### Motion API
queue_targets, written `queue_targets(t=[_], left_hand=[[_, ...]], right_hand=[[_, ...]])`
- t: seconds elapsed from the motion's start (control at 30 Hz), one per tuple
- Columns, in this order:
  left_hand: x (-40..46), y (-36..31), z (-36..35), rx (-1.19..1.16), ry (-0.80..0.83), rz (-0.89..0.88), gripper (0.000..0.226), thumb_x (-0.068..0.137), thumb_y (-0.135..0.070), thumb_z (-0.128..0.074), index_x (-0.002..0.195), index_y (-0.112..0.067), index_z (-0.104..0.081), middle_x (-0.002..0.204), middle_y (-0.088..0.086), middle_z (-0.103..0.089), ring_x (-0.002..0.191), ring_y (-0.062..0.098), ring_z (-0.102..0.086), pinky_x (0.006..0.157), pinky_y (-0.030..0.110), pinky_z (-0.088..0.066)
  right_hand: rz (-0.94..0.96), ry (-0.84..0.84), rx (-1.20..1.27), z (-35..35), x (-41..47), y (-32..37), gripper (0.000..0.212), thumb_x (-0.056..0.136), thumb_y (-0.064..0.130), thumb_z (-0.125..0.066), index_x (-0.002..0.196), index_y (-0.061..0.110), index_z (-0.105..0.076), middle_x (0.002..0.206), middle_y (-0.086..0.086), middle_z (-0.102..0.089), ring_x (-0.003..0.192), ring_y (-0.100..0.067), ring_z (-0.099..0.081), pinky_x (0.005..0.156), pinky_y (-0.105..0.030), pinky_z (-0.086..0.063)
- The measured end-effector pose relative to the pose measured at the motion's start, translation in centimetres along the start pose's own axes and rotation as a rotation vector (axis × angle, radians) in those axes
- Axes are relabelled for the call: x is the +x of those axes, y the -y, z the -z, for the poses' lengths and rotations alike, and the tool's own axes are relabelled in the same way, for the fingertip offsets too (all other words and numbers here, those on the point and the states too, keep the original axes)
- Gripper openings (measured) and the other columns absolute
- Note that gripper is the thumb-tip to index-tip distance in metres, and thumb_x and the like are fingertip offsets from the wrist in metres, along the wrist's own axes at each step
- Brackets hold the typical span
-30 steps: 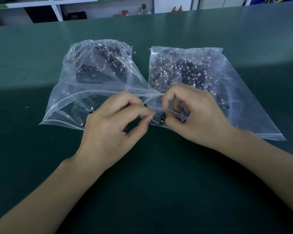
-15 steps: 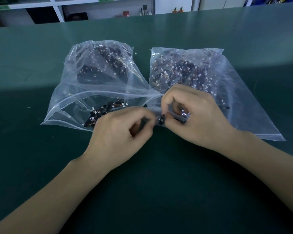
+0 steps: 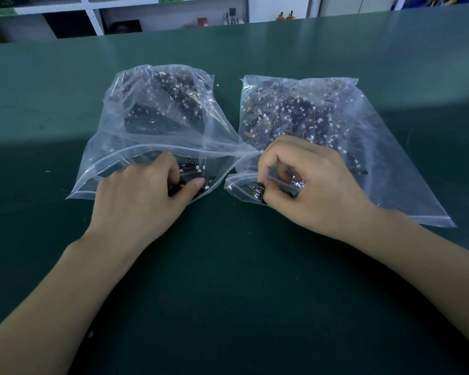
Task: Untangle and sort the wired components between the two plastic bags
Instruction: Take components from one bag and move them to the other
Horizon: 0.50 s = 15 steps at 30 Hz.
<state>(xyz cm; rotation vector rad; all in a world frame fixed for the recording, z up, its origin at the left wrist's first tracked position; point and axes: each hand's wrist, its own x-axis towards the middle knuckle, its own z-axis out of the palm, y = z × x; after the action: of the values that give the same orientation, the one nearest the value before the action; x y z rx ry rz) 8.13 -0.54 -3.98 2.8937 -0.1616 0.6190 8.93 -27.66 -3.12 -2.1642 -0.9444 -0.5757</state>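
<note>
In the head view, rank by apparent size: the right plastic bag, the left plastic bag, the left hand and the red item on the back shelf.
1. right plastic bag
2. left plastic bag, somewhat smaller in the frame
3. left hand, though nearer the camera
4. red item, tiny and far off
</note>
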Motion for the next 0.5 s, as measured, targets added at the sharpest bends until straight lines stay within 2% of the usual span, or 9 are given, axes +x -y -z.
queue_targets(t=[0.1, 0.23, 0.4, 0.5], left_hand=[[0.18, 0.17, 0.06, -0.016, 0.035, -0.002, 0.046, 0.089, -0.08, -0.053, 0.086, -0.034, -0.054, 0.065, -0.015, -0.054, 0.065, 0.022, -0.058, 0.061, 0.035, -0.042], [0.25, 0.42, 0.4, -0.097, 0.084, -0.083, 0.037, 0.084, -0.073, -0.063, 0.081, -0.037, -0.056, 0.061, -0.015, -0.051, 0.064, -0.001, -0.051, 0.057, 0.028, -0.035], [0.28, 0.47, 0.32, -0.087, 0.019, -0.143, 0.021, 0.087, -0.055, -0.07, 0.081, -0.037, -0.063, 0.07, -0.016, -0.052, 0.065, 0.006, -0.052, 0.056, 0.024, -0.031], [0.26, 0.18, 0.16, -0.103, -0.059, -0.141, 0.017, 0.089, -0.049, -0.075, 0.083, -0.035, -0.066, 0.073, -0.017, -0.058, 0.067, 0.012, -0.055, 0.056, 0.027, -0.036]], right_hand=[[0.006, 0.001, -0.006, 0.08, 0.01, 0.04, 0.017, 0.083, 0.001, -0.067, 0.091, 0.016, -0.066, 0.088, 0.028, -0.047, 0.063, -0.023, -0.055, 0.062, -0.038, -0.049], [0.008, 0.008, -0.006, 0.04, 0.01, -0.02, 0.017, 0.083, 0.002, -0.067, 0.091, 0.017, -0.066, 0.089, 0.027, -0.048, 0.063, -0.023, -0.055, 0.062, -0.039, -0.049], [0.001, 0.018, -0.013, 0.04, -0.02, -0.07, 0.016, 0.084, 0.002, -0.067, 0.091, 0.016, -0.066, 0.088, 0.021, -0.05, 0.063, -0.023, -0.055, 0.062, -0.041, -0.049], [-0.005, 0.026, -0.022, 0.1, -0.02, -0.07, 0.014, 0.085, 0.003, -0.067, 0.091, 0.016, -0.067, 0.088, 0.02, -0.051, 0.064, -0.022, -0.055, 0.062, -0.042, -0.05]])
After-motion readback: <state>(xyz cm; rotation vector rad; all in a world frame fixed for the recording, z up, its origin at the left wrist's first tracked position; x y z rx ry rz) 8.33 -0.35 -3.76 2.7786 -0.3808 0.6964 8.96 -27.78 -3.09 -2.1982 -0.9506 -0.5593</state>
